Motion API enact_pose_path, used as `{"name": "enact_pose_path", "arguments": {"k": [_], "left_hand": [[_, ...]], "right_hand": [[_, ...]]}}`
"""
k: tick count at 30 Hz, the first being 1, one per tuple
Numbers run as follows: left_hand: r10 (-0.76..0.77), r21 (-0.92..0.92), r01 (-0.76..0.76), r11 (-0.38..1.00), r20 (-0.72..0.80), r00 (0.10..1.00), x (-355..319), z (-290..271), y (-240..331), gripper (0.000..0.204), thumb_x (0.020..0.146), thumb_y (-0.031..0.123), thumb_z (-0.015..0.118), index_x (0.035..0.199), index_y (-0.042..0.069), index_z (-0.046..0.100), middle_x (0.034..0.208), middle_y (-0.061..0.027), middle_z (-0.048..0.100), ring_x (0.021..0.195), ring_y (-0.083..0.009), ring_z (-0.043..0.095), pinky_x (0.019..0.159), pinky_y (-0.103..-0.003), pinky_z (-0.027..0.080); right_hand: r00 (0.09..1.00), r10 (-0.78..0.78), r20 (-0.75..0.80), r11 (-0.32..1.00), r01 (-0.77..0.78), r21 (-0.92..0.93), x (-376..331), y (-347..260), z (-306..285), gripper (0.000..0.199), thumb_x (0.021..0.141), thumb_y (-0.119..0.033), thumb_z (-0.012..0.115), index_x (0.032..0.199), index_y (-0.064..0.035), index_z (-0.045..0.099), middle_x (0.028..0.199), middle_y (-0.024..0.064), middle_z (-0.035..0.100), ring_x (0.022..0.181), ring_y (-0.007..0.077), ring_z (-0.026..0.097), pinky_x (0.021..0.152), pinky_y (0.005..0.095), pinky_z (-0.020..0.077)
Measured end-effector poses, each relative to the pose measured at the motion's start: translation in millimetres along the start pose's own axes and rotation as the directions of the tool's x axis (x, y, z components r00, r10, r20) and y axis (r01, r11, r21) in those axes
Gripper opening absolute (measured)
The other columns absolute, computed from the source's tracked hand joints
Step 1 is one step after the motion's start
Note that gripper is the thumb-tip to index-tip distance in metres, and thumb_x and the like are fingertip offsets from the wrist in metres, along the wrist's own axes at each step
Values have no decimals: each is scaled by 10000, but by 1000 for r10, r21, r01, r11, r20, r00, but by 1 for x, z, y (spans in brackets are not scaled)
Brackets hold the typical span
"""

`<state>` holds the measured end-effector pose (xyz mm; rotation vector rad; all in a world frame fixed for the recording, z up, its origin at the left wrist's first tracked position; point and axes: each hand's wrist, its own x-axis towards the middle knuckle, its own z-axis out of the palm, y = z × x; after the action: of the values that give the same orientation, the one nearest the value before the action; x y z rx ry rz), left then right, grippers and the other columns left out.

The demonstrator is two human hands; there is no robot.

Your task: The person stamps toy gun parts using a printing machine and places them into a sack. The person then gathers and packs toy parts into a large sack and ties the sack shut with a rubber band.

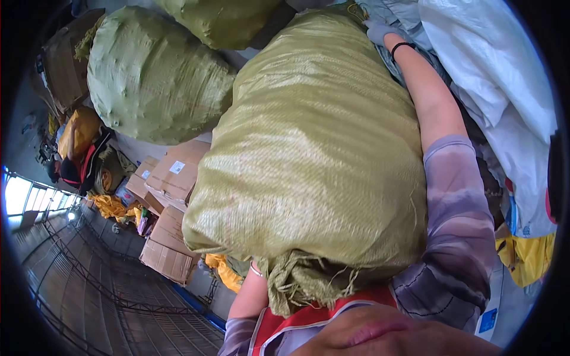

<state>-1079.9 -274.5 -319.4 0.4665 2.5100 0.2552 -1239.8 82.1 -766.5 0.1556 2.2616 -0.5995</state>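
Observation:
A large, full green woven sack (309,160) lies lengthwise against my body, filling the middle of the view. Its tied, frayed neck (291,279) hangs close to my chest. My right arm stretches along the sack's right side. At the far end my right hand (378,31), in a light grey glove, is closed on the sack's corner beside some loose string. My left forearm (249,293), with a bracelet at the wrist, goes behind the near end of the sack. The sack hides my left hand and its fingers.
Another stuffed green sack (157,77) lies to the left, with one more (222,21) beyond it. Cardboard boxes (178,172) are stacked at the left. White sacks (493,77) lie along the right, near a yellow bag (531,258). A person (80,166) bends at the far left.

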Motion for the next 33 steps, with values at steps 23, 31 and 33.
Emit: {"name": "enact_pose_path", "arguments": {"k": [23, 31, 33], "left_hand": [[178, -92, -224, 970, -354, 918, -11, 47, -65, 261, 764, 306, 604, 922, 115, 685, 898, -63, 672, 826, -251, 623, 771, -374, 490], [187, -559, -404, 724, -405, 895, -11, -9, -16, 421, 770, 247, 642, 1128, 29, 603, 1107, -141, 623, 1017, -274, 594, 934, -352, 443], [237, -542, -469, 697, -444, 864, -47, -37, 0, 421, 792, 229, 622, 1161, 32, 577, 1139, -147, 600, 1075, -297, 553, 968, -373, 409]], "right_hand": [[919, 189, -347, -50, 362, 931, -339, -18, -128, 346, 945, -173, 506, 1268, -50, 492, 1056, 35, 579, 815, 57, 518, 637, 161, 415], [833, 384, -398, 167, 362, 917, -546, -53, -81, 171, 926, -194, 542, 945, -29, 584, 752, 34, 574, 562, 98, 510, 512, 205, 420], [753, 614, -238, -210, 446, 870, -561, -68, -103, 205, 939, -246, 534, 962, -44, 565, 726, 38, 536, 526, 99, 459, 456, 207, 382]]}}
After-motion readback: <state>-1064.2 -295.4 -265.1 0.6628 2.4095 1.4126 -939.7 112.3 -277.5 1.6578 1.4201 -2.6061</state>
